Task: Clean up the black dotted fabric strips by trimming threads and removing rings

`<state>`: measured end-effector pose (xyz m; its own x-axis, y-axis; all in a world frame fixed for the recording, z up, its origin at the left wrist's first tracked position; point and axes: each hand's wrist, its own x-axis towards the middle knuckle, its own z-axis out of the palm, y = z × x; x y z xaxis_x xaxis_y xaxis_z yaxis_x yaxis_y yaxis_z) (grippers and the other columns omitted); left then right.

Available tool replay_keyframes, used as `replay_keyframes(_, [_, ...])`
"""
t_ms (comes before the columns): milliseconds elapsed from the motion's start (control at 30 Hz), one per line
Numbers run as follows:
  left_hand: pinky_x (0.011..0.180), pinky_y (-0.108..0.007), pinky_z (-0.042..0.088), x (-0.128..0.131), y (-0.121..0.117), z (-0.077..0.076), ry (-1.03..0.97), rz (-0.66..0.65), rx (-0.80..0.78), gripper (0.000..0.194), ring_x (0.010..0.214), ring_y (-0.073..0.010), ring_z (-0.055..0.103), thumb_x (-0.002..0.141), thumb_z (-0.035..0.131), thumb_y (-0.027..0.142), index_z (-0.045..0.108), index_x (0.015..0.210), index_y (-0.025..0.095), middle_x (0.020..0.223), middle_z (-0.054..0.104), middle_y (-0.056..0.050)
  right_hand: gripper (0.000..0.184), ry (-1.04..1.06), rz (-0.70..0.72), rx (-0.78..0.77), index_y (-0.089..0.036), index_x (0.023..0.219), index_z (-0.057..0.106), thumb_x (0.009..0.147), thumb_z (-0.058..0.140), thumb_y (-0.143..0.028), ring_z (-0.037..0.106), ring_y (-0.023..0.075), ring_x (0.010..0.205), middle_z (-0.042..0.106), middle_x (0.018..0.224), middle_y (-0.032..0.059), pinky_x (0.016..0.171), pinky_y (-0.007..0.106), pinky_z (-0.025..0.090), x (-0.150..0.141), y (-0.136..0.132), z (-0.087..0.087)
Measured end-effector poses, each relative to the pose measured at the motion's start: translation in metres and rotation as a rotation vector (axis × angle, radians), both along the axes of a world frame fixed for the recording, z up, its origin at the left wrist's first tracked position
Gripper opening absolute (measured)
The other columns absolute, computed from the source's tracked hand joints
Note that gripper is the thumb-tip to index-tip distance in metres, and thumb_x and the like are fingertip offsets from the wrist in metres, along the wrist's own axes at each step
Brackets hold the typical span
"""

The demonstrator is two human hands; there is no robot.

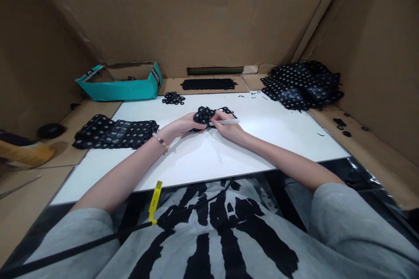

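Note:
Over the middle of the white board (183, 163), my left hand (190, 125) is closed on a gathered piece of black fabric with pale polka dots (203, 115). My right hand (227, 127) pinches a slim white pen-like tool (229, 121), its tip pointing left at the fabric. Part of the fabric shows behind the right fingers. What the tool's tip touches is too small to make out. Left of my hands lies a flat stack of the same dotted fabric (137, 133). A small heap of black rings (173, 98) sits just beyond my left hand.
Cardboard walls enclose the board. A teal box (122, 89) stands back left, beside a black strip bundle (209, 84) at the back. A large dotted fabric pile (301, 85) lies back right. Tweezers (21, 186) and a yellow-brown container (26, 150) are at far left.

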<state>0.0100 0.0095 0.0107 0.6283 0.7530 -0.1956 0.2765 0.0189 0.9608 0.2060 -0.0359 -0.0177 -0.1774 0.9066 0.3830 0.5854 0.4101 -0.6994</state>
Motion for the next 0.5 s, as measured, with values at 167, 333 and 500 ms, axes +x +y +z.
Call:
replay_keyframes(167, [0.075, -0.034, 0.050, 0.001, 0.002, -0.003, 0.001, 0.008, 0.038, 0.039, 0.076, -0.0186, 0.062, 0.060, 0.079, 0.026, 0.061, 0.094, 0.016, 0.082, 0.067, -0.004, 0.015, -0.004, 0.005, -0.015, -0.023, 0.074, 0.052, 0.086, 0.051, -0.031, 0.057, 0.0181, 0.072, 0.065, 0.077, 0.0005, 0.064, 0.029, 0.035, 0.002, 0.001, 0.000])
replay_keyframes(333, [0.093, -0.038, 0.047, -0.004, 0.009, -0.004, 0.117, 0.060, 0.321, 0.061, 0.106, -0.0271, 0.060, 0.053, 0.083, 0.026, 0.061, 0.109, 0.016, 0.112, 0.068, -0.007, 0.018, 0.058, 0.024, -0.043, -0.022, 0.069, 0.049, 0.084, 0.054, -0.032, 0.057, 0.0177, 0.072, 0.064, 0.074, 0.0002, 0.066, 0.029, 0.038, 0.012, 0.005, 0.002])
replay_keyframes(500, [0.097, -0.041, 0.045, -0.006, 0.012, -0.004, 0.246, 0.086, 0.457, 0.065, 0.109, -0.0319, 0.059, 0.052, 0.082, 0.026, 0.063, 0.114, 0.015, 0.114, 0.069, -0.007, 0.021, 0.190, 0.029, -0.152, -0.021, 0.063, 0.050, 0.080, 0.058, -0.032, 0.062, 0.0195, 0.081, 0.068, 0.079, 0.0021, 0.074, 0.031, 0.044, 0.017, 0.007, 0.006])
